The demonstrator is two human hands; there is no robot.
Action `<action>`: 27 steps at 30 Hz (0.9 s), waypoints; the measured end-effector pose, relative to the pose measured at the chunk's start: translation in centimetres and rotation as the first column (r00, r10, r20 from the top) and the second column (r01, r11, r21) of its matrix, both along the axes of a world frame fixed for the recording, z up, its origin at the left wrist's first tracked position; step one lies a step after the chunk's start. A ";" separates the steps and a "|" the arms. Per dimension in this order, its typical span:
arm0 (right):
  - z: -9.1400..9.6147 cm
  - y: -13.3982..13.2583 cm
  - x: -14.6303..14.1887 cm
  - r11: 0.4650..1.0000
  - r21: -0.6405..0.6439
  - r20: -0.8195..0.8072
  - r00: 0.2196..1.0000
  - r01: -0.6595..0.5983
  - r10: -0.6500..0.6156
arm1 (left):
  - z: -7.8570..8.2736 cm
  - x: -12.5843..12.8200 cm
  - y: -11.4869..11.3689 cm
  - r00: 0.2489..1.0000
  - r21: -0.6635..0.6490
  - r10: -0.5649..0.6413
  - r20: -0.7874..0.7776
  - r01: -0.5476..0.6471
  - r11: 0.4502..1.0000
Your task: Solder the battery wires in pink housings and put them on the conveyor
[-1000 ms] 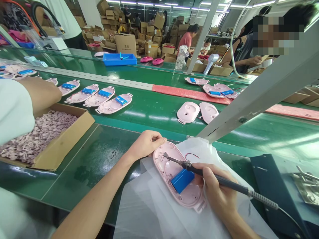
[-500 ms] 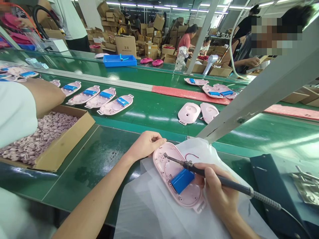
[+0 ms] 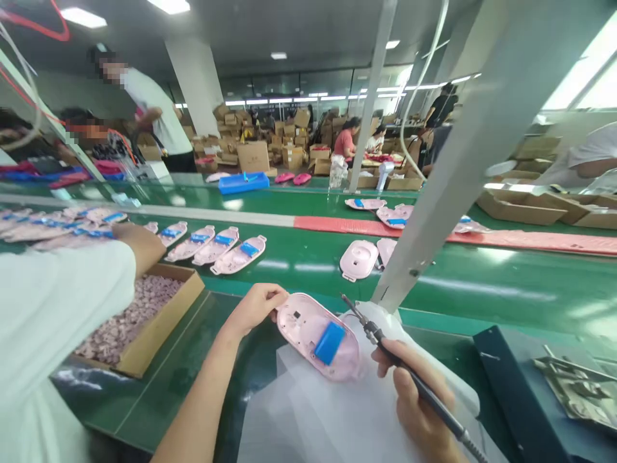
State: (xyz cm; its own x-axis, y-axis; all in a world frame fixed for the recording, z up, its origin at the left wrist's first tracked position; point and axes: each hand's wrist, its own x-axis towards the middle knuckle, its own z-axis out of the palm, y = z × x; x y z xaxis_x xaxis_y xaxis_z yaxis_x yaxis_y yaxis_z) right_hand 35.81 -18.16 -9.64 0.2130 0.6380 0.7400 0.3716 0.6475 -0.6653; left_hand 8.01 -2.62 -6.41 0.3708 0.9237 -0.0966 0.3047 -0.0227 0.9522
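Note:
My left hand [image 3: 258,308] pinches the far left end of a pink plastic housing [image 3: 301,321], which tilts over a white sheet [image 3: 284,411]. Inside the housing lies a blue battery pack [image 3: 330,343], and a small dark part shows near the held end. My right hand [image 3: 419,392] is closed round the dark handle of a soldering iron [image 3: 380,337]. The iron's tip points up and to the left, apart from the housing, just right of its far edge. A cable trails from the handle toward the bottom right.
A cardboard box [image 3: 168,321] of small pink parts stands at left, near a co-worker's arm [image 3: 139,247]. Several pink housings with blue packs [image 3: 241,254] line the green conveyor [image 3: 299,270]. A slanted metal post [image 3: 443,173] rises ahead; a dark metal box [image 3: 511,379] sits right.
The soldering iron's tip has lifted off the housing and moved away to its right. My left hand has tilted the housing. The camera view has swung upward.

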 end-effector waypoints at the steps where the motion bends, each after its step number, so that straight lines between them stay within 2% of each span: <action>1: 0.1 0.2 0.0 1.000 0.028 0.000 1.000 0.008 -0.008 | 0.2 -0.8 0.3 0.995 0.060 0.100 0.007 -0.101 0.993; 3: 0.2 0.6 0.0 0.997 0.071 0.000 0.999 0.033 -0.033 | 0.6 -2.1 1.1 0.955 0.184 0.296 0.014 -0.293 0.938; 5: 0.1 0.9 0.0 0.993 0.107 -0.009 0.999 0.051 -0.050 | 0.8 -2.3 1.7 0.886 0.353 0.462 -0.046 -0.418 0.837; 8: -0.4 1.1 0.0 0.992 0.122 -0.021 0.999 0.038 -0.036 | 0.6 -0.5 2.2 0.823 0.523 0.556 -0.117 -0.425 0.739; 11: -1.0 1.1 0.0 0.995 0.095 -0.031 0.999 0.014 -0.011 | 0.1 3.0 2.5 0.801 0.652 0.559 -0.214 -0.309 0.692; 16: -1.2 1.3 0.6 0.989 0.128 -0.070 0.995 0.072 -0.064 | -0.6 8.7 3.5 0.763 0.707 0.452 -0.462 0.009 0.707; 20: -1.3 1.6 1.2 0.983 0.150 -0.055 0.994 0.105 -0.098 | -0.8 11.5 4.2 0.690 0.669 0.393 -0.609 0.181 0.720; 23: -1.6 1.7 1.1 0.982 0.160 -0.017 0.995 0.096 -0.094 | -0.3 10.8 4.5 0.627 0.648 0.425 -0.653 0.170 0.743; 27: -1.4 1.7 0.7 0.975 0.196 0.028 0.993 0.104 -0.111 | 1.9 6.5 4.6 0.536 0.660 0.561 -0.630 -0.010 0.751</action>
